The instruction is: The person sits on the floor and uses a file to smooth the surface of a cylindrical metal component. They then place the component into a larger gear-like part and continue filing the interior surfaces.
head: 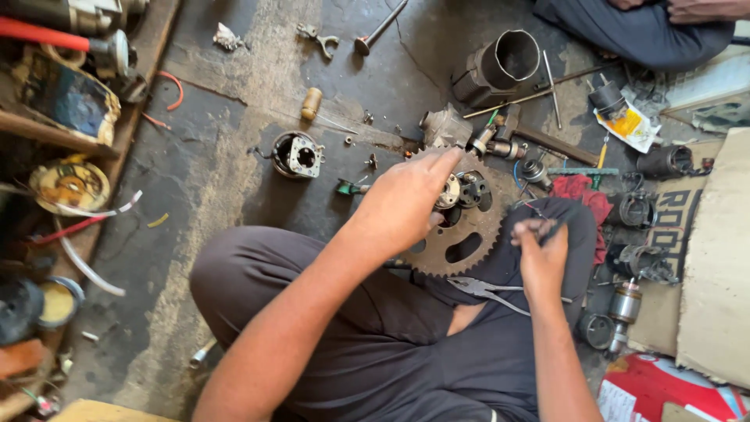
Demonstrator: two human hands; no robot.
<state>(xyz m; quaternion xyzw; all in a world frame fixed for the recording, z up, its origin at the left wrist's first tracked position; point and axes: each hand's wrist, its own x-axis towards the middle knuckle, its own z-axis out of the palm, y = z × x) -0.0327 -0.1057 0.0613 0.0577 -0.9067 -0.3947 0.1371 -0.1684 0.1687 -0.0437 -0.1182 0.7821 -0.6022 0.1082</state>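
With the left hand (402, 205) gripping the toothed sprocket (461, 234) and the right hand (541, 252) pinched around a small dark tool, the teeth could nick fingers if it slips

The left hand (406, 205) reaches forward, fingers spread and curled (palm down), while the right hand (541, 252) is clenched.

A large, greasy toothed sprocket (461, 227) with oval cut-outs is laid flat against the knee. A silvery hub and dark bearing are seated at its centre. A small dark part (539, 229) is pinched above it.
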